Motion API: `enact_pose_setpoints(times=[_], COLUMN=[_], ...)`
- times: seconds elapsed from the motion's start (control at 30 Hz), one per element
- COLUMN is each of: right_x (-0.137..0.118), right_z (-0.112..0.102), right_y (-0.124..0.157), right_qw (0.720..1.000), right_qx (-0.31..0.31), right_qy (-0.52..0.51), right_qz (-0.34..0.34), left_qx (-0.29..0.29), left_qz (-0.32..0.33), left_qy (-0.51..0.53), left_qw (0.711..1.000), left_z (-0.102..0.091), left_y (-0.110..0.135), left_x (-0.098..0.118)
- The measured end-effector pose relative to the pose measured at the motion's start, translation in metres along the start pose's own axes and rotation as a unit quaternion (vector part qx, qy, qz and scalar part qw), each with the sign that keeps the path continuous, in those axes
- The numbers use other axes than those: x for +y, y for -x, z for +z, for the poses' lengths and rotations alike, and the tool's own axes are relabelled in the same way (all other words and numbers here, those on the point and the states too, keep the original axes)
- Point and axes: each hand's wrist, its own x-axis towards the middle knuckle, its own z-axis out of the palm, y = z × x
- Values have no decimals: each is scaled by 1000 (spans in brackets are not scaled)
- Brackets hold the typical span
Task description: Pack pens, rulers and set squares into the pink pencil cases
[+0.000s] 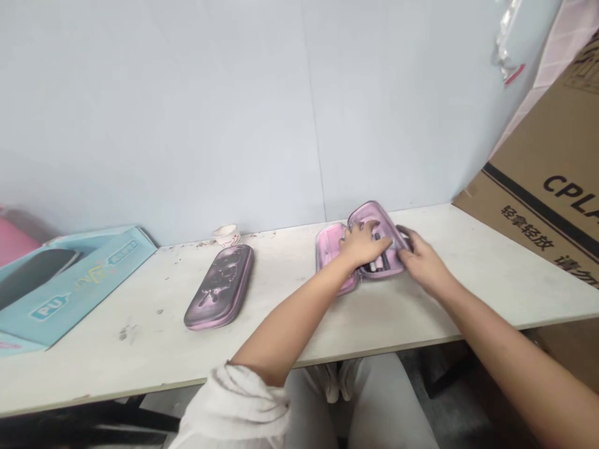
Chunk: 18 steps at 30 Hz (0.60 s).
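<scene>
An unzipped pink pencil case (331,246) lies spread open on the table, its right half tilted up. My left hand (364,244) is over the middle of it, fingers spread and reaching into the right half. Dark and white pen-like items (377,265) show beneath that hand, partly covered. At the case's right edge, my right hand (416,252) grips the rim between thumb and fingers. A second pencil case (219,287), closed, dark purple-pink with a raised pattern, rests to the left, apart from both hands.
A paper cup (227,235) stands near the wall behind the closed case. To the far left is a light blue box (84,280) with a dark object in it. A large cardboard carton (538,206) leans at the right. The white table (154,349) ends just before my legs.
</scene>
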Motion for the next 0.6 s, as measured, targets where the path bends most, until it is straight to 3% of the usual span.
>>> enact_pose_setpoints(times=[0.1,0.2,0.3,0.4,0.5,0.6], right_x=[-48,-94,-120,-125,-122,-121], right_z=[-23,-17,25,80,124,147], right_y=[-19,-33,-40,-38,-29,-22], right_qw=[991,971,942,916,895,885], right_qx=[38,25,-41,-109,-161,-172], right_qy=[104,212,309,368,395,411], right_qz=[-72,-107,-121,-121,-129,-137], left_qx=[76,127,125,113,112,116], left_qz=[83,132,111,57,-9,-47], left_qy=[96,244,401,483,492,466], left_qw=[989,952,901,867,863,876], left_z=[-30,-50,-52,-42,-33,-35], left_y=[-19,-30,-26,-12,3,11], left_x=[16,6,-35,-88,-129,-150])
